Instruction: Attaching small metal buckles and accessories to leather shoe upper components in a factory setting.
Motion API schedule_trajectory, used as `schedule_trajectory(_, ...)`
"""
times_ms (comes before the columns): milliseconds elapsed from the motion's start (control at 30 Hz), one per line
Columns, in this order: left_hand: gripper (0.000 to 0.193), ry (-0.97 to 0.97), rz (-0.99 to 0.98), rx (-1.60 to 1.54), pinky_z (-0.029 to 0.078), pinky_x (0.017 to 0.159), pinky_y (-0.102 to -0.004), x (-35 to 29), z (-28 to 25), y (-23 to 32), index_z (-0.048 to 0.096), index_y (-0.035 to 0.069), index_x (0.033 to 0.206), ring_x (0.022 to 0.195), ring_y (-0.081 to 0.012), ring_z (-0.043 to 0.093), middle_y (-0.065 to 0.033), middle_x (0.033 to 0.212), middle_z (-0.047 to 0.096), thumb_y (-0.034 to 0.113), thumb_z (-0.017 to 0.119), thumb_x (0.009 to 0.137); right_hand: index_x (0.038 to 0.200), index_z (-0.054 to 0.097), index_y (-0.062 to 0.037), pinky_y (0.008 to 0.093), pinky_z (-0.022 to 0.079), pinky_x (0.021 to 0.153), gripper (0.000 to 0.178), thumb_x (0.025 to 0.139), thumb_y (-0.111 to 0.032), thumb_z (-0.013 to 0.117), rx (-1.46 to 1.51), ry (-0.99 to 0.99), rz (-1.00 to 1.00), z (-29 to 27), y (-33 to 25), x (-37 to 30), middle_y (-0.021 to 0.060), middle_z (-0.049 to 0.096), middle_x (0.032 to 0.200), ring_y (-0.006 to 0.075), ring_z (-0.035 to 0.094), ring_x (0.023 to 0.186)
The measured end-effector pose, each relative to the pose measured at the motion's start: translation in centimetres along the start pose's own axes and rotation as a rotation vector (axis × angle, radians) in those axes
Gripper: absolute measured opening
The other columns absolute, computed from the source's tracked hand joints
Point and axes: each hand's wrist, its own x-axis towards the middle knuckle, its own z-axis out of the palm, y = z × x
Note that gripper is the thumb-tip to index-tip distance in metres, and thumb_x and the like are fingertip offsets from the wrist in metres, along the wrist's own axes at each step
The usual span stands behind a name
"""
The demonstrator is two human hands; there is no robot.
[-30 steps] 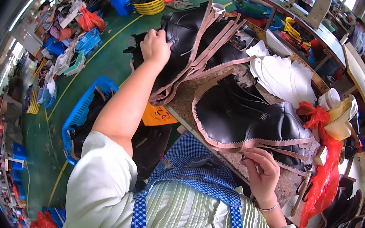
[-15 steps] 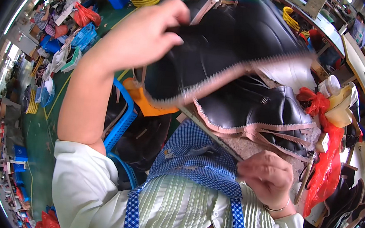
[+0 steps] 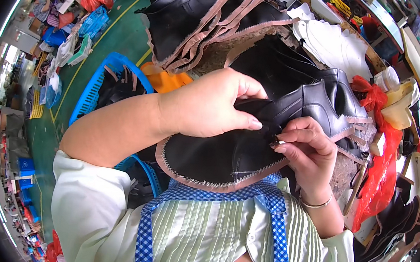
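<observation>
A black leather shoe upper (image 3: 202,156) with a pinkish-brown zigzag-cut edge lies in front of me, its rounded end hanging over my checked blue apron (image 3: 264,195). My left hand (image 3: 213,103) has its thumb and fingers closed on a fold of that leather. Close beside it, my right hand (image 3: 312,152) pinches a small dark shiny piece (image 3: 275,142) between thumb and forefinger, right against the leather; what this piece is cannot be made out. More black uppers (image 3: 330,82) lie just beyond and to the right.
At the far left, a pile of black uppers (image 3: 180,20) rests on the worktop. White cut pieces (image 3: 331,46) lie at the far right. A red plastic bag (image 3: 380,169) hangs at the right, near a white cup (image 3: 387,78). Blue baskets (image 3: 97,81) stand at my left.
My left hand has come down from the raised far-left position and now grips the upper before me. My right hand has risen from the apron to the leather. Uppers now lie piled far left.
</observation>
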Motion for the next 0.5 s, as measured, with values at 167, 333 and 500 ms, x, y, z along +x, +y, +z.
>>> schedule_trajectory(167, 0.03, 0.091, 0.008, 0.246, 0.05, 0.087, -0.0254, 0.4, -0.1, 1.8, 0.061, -0.006, 0.113, 0.095, -0.0093, 0.062, -0.0069, 0.105, 0.068, -0.006, 0.068, 0.084, 0.092, 0.072, 0.0028, 0.0231, 0.051, 0.072, 0.021, 0.073, 0.009, 0.077, -0.158, 0.004, -0.089, 0.3, -1.2, 0.4, 0.0075, 0.061, 0.093, 0.0142, 0.063, 0.083)
schedule_trajectory(333, 0.027, 0.063, 0.105, 0.347, 0.05, 0.084, -0.0256, 0.1, -0.3, 2.8, 0.064, -0.005, 0.11, 0.091, -0.0083, 0.062, -0.0067, 0.1, 0.07, 0.001, 0.069, 0.085, 0.093, 0.073, 0.0027, 0.023, 0.051, 0.072, 0.021, 0.073, 0.01, 0.076, -0.244, 0.038, -0.089, 0.5, -0.9, 1.0, 0.0059, 0.061, 0.092, 0.0129, 0.062, 0.082)
schedule_trajectory(500, 0.027, 0.03, 0.079, 0.307, 0.051, 0.083, -0.0271, -0.1, -0.1, 2.5, 0.065, -0.004, 0.111, 0.09, -0.009, 0.062, -0.0084, 0.099, 0.071, 0.003, 0.069, 0.085, 0.092, 0.073, 0.0014, 0.0231, 0.051, 0.069, 0.022, 0.072, 0.009, 0.077, -0.33, 0.041, -0.107, 0.6, -1.2, 1.2, 0.0059, 0.061, 0.09, 0.0137, 0.062, 0.079)
